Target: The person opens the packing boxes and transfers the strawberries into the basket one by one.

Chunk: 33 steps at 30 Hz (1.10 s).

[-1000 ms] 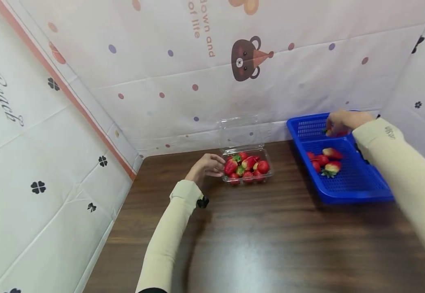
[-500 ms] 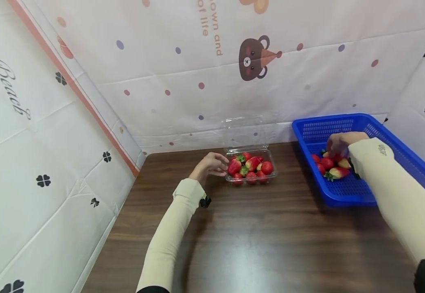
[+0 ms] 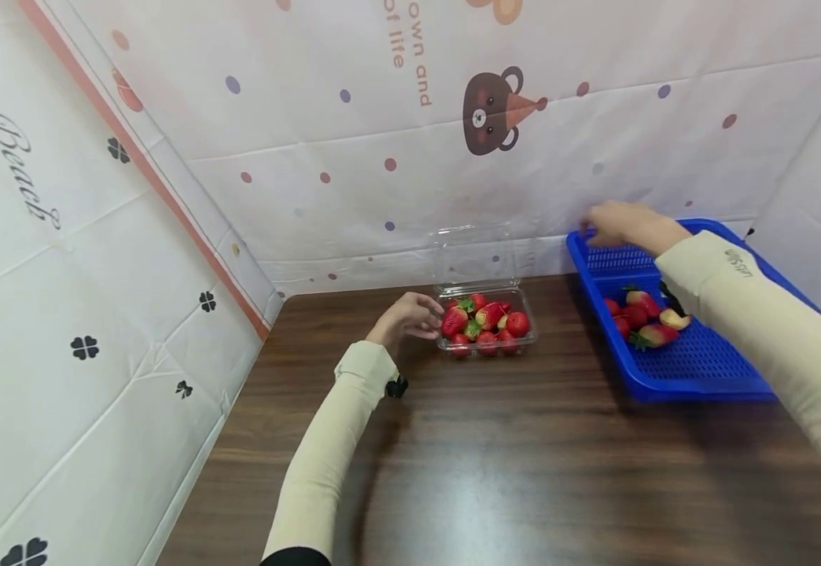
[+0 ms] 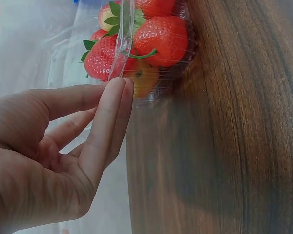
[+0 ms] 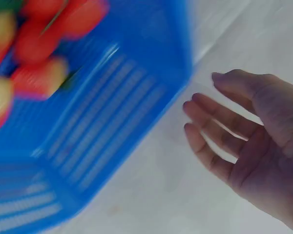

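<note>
White cloth printed with coloured dots and a brown bear in a party hat (image 3: 481, 114) is hanging behind a dark wood-grain table (image 3: 453, 472). Work seems to be standing partway: a heap of red strawberries (image 3: 491, 316) is filling the clear plastic clamshell box (image 3: 477, 288), whose lid is standing open toward the cloth, while a smaller cluster of red-and-pale strawberries (image 3: 656, 336) is lying on the floor of the blue slotted plastic basket (image 3: 701, 390), toward its left side. If the basket is receiving the fruit, the heap in the box is what is remaining to shift. At the box's left side, the left hand (image 3: 406, 314) is bringing thumb and fingertips close together and appears to be pinching the plastic rim, holding no fruit. Above the basket's far left corner, the right hand (image 3: 623, 222) is hovering empty; its wrist view is showing loosely spread, gently bent fingers, apart from the blue rim.
</note>
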Available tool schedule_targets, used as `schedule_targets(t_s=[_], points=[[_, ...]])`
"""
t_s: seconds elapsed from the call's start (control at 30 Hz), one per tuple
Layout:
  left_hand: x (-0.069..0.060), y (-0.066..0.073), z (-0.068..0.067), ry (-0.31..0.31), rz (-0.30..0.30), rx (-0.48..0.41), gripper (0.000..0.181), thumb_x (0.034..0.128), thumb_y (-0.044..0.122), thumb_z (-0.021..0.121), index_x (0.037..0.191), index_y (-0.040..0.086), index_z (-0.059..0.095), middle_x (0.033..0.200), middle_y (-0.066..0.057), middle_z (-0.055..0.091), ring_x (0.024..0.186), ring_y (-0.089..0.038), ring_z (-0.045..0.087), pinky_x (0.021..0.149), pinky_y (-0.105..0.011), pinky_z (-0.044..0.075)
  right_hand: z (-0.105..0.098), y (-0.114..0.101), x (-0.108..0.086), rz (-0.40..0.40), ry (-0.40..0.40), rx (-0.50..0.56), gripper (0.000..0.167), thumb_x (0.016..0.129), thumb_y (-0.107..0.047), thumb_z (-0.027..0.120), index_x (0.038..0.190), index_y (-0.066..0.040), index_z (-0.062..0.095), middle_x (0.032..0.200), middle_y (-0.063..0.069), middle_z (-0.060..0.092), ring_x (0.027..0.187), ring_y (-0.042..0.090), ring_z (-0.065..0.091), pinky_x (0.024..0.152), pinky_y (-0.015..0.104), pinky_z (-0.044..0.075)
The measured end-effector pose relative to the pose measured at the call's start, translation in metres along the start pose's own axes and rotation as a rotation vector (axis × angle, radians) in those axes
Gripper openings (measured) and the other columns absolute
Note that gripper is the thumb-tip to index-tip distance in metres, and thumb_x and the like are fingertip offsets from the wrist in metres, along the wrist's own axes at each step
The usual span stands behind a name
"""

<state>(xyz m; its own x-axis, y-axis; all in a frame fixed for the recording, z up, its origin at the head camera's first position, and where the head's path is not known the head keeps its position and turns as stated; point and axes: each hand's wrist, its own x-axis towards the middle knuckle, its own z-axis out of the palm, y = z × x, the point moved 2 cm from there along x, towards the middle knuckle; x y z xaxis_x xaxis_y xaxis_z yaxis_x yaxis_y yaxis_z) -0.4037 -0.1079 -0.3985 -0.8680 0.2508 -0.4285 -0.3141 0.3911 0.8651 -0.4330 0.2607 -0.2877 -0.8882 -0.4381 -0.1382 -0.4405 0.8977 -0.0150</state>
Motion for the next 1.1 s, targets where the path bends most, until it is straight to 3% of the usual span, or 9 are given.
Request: schedule_targets(t_s=[0.1, 0.17, 0.27, 0.33, 0.53, 0.67, 0.77, 0.9, 1.1], points=[[0.001, 0.0, 0.003, -0.002, -0.002, 0.006, 0.031, 0.0946, -0.01, 0.06, 0.125, -0.007, 0.063, 0.083, -0.011, 0.065, 0.063, -0.017, 0.068, 0.066, -0.028, 0.066, 0.003, -0.037, 0.016, -0.149, 0.061, 0.071, 0.023, 0.091, -0.004, 0.068, 0.112, 0.004, 0.069, 0.103, 0.024, 0.072, 0.093, 0.037, 0.07, 0.084, 0.054, 0.061], [0.001, 0.001, 0.003, 0.004, 0.001, 0.005, 0.032, 0.0949, -0.01, 0.059, 0.127, -0.007, 0.062, 0.085, -0.011, 0.066, 0.064, -0.017, 0.067, 0.068, -0.028, 0.066, 0.011, -0.062, 0.024, -0.273, 0.054, 0.127, 0.022, 0.089, -0.002, 0.069, 0.11, 0.004, 0.07, 0.101, 0.022, 0.073, 0.091, 0.034, 0.07, 0.084, 0.051, 0.062], [0.001, 0.001, 0.004, 0.009, 0.003, 0.003, 0.032, 0.095, -0.01, 0.06, 0.127, -0.006, 0.063, 0.087, -0.011, 0.065, 0.065, -0.017, 0.068, 0.074, -0.032, 0.067, 0.028, -0.097, 0.033, -0.414, -0.029, 0.17, 0.025, 0.09, -0.005, 0.07, 0.112, 0.005, 0.069, 0.101, 0.02, 0.071, 0.091, 0.033, 0.068, 0.084, 0.049, 0.061], [0.0, 0.001, 0.004, 0.013, 0.004, 0.0, 0.032, 0.0949, -0.01, 0.06, 0.126, -0.006, 0.063, 0.086, -0.011, 0.065, 0.065, -0.017, 0.068, 0.076, -0.033, 0.067, 0.038, -0.116, 0.036, -0.451, -0.093, 0.15, 0.03, 0.091, -0.008, 0.071, 0.117, 0.006, 0.067, 0.108, 0.022, 0.07, 0.098, 0.036, 0.067, 0.09, 0.052, 0.06], [-0.004, -0.001, 0.005, 0.025, 0.016, -0.011, 0.035, 0.0935, -0.013, 0.06, 0.128, -0.008, 0.062, 0.086, -0.011, 0.065, 0.063, -0.017, 0.067, 0.063, -0.026, 0.065, 0.059, -0.149, 0.046, -0.425, -0.221, 0.049, 0.038, 0.092, -0.012, 0.073, 0.126, 0.002, 0.065, 0.123, 0.023, 0.066, 0.118, 0.041, 0.062, 0.106, 0.055, 0.053], [-0.004, -0.001, 0.005, 0.03, 0.018, -0.011, 0.035, 0.0933, -0.013, 0.06, 0.128, -0.008, 0.062, 0.085, -0.011, 0.065, 0.063, -0.017, 0.067, 0.077, -0.035, 0.067, 0.07, -0.161, 0.049, -0.33, -0.26, -0.049, 0.043, 0.091, -0.015, 0.075, 0.131, -0.004, 0.063, 0.119, 0.018, 0.065, 0.112, 0.032, 0.062, 0.101, 0.051, 0.056], [-0.003, -0.001, 0.004, 0.029, 0.021, -0.015, 0.033, 0.0933, -0.012, 0.06, 0.126, -0.008, 0.063, 0.085, -0.011, 0.065, 0.064, -0.017, 0.067, 0.083, -0.038, 0.066, 0.074, -0.167, 0.049, -0.281, -0.232, -0.133, 0.04, 0.09, -0.015, 0.076, 0.128, -0.008, 0.065, 0.117, 0.016, 0.066, 0.109, 0.03, 0.064, 0.095, 0.052, 0.059], [-0.003, 0.0, 0.004, 0.023, 0.03, -0.019, 0.028, 0.0942, -0.011, 0.06, 0.122, -0.007, 0.065, 0.092, -0.016, 0.068, 0.066, -0.018, 0.067, 0.073, -0.032, 0.067, 0.076, -0.168, 0.05, -0.273, -0.178, -0.171, 0.032, 0.089, -0.013, 0.077, 0.12, -0.01, 0.069, 0.11, 0.013, 0.068, 0.102, 0.029, 0.067, 0.086, 0.05, 0.062], [-0.001, -0.003, 0.004, 0.019, 0.026, -0.015, 0.026, 0.094, -0.01, 0.061, 0.12, -0.006, 0.065, 0.089, -0.016, 0.068, 0.065, -0.017, 0.068, 0.092, -0.044, 0.063, 0.07, -0.165, 0.051, -0.269, -0.105, -0.094, 0.028, 0.084, -0.018, 0.082, 0.108, -0.01, 0.071, 0.098, 0.007, 0.069, 0.086, 0.024, 0.068, 0.079, 0.045, 0.063]])
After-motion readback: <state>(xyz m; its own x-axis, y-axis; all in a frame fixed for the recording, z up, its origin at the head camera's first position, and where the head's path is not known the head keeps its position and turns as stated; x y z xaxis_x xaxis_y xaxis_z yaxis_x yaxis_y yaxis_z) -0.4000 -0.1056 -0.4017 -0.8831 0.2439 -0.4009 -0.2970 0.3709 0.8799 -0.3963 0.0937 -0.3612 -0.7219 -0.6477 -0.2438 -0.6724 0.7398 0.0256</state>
